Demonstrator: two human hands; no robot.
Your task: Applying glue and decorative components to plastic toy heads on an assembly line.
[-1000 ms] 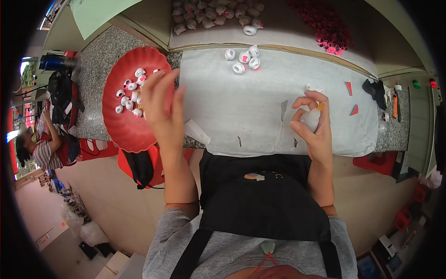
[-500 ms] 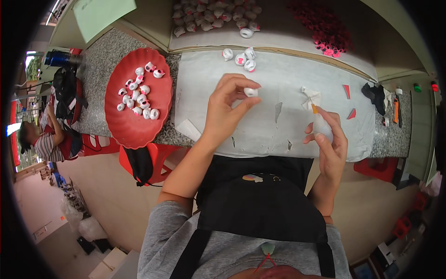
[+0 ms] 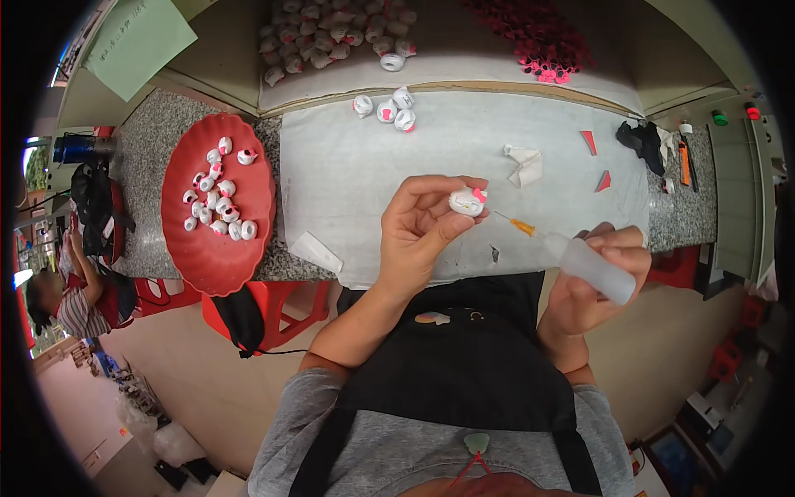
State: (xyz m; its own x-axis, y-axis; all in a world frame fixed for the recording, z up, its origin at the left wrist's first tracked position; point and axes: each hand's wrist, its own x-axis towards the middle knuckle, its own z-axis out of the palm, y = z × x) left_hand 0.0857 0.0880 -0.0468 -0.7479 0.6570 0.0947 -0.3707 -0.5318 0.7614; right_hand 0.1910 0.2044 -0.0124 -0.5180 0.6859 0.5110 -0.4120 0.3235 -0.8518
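So the big change in the last half second: the squeeze bottle (image 3: 580,258) has swung from pointing up to leaning over, and its thin needle tip (image 3: 522,227) now aims straight at the little white piece (image 3: 467,203) with the pink trim. Looks like a tiny gap between them, so I'd call it lined up but not touching. Left hand (image 3: 414,224) has that piece pinched between its fingers over the middle of the desk (image 3: 683,215); right hand (image 3: 575,302) has its fingers wrapped round the bottle. Surface-wise, it's speckled stone with a white sheet (image 3: 331,157) on top, a crumpled tissue (image 3: 524,166), two red scraps (image 3: 589,142) and four more white pieces (image 3: 387,110) near the back. Red scalloped tray (image 3: 219,269) on the left holds a bunch more, and the shelf behind has a white heap (image 3: 331,37) and a pink heap (image 3: 546,50). Red stool (image 3: 286,311) below, plus another person (image 3: 79,290) off left.
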